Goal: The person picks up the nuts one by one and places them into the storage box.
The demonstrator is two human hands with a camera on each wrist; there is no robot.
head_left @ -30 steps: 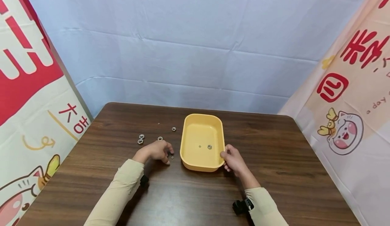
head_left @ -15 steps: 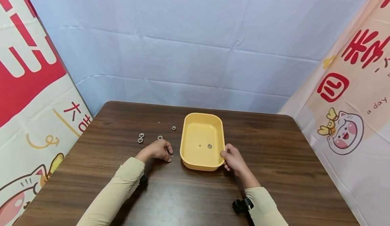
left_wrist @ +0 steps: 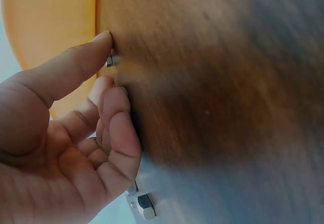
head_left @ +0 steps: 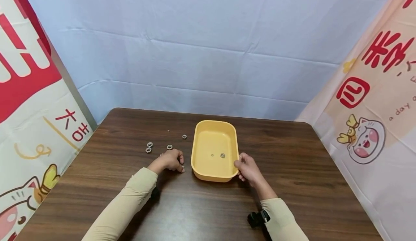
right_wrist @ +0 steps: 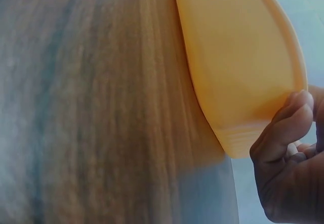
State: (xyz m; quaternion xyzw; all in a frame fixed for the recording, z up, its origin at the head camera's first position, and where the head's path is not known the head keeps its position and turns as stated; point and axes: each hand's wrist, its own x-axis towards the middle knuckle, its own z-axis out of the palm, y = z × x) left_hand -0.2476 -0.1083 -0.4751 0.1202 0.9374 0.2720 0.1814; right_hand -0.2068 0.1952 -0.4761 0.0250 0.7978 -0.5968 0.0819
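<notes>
the yellow tray (head_left: 214, 131) sits mid-table on the dark wooden table (head_left: 292, 183). the right hand (head_left: 247, 167) grips the tray's near right corner, thumb on the rim and fingers curled under the wall. just left of the tray's near corner, the left hand (head_left: 170, 160) rests on the wood, thumb and fingertip pinching a small nut (left_wrist: 110, 60). two nuts (head_left: 222, 155) lie inside the tray; loose nuts (head_left: 149, 147) lie farther left of it.
</notes>
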